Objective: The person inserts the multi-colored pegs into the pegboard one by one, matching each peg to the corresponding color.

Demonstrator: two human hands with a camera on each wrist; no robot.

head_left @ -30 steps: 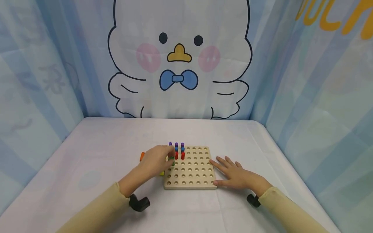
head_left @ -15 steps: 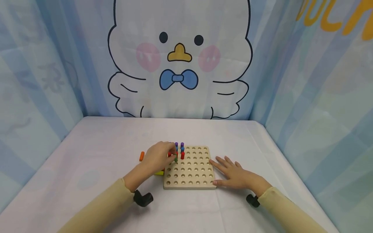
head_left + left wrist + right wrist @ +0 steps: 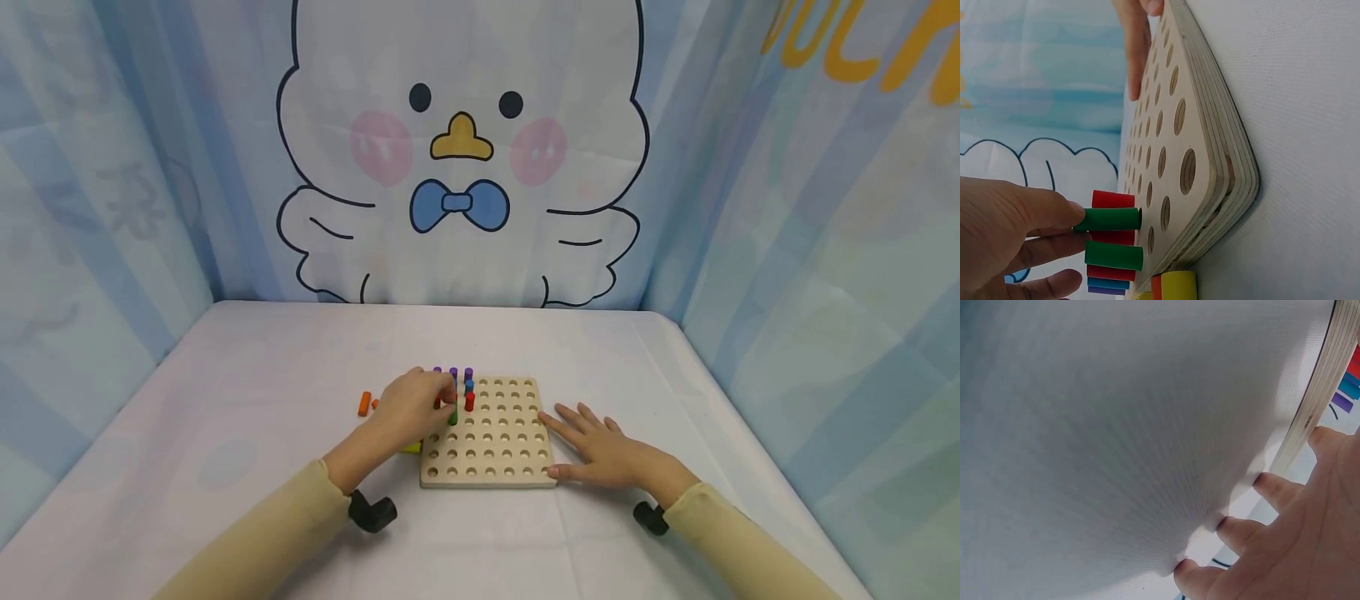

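Note:
My left hand pinches a green peg at its top end, thumb on one side. The peg's lower end meets a hole in the wooden pegboard. Beside it another green peg stands in the board. Red pegs, blue pegs and purple pegs fill holes at the board's far left; the left fingers hide some of them. My right hand lies spread at the board's right edge, index finger and thumb touching it; its other fingertips rest on the cloth.
Left of the board lies a loose orange peg, with more orange partly hidden by the left hand. Yellow pegs lie against the board's left side. A white cloth covers the table; printed curtains surround it.
My left hand has shifted slightly right with the green peg, then lowered it to a hole in the second column. The right hand has stayed in place at the board.

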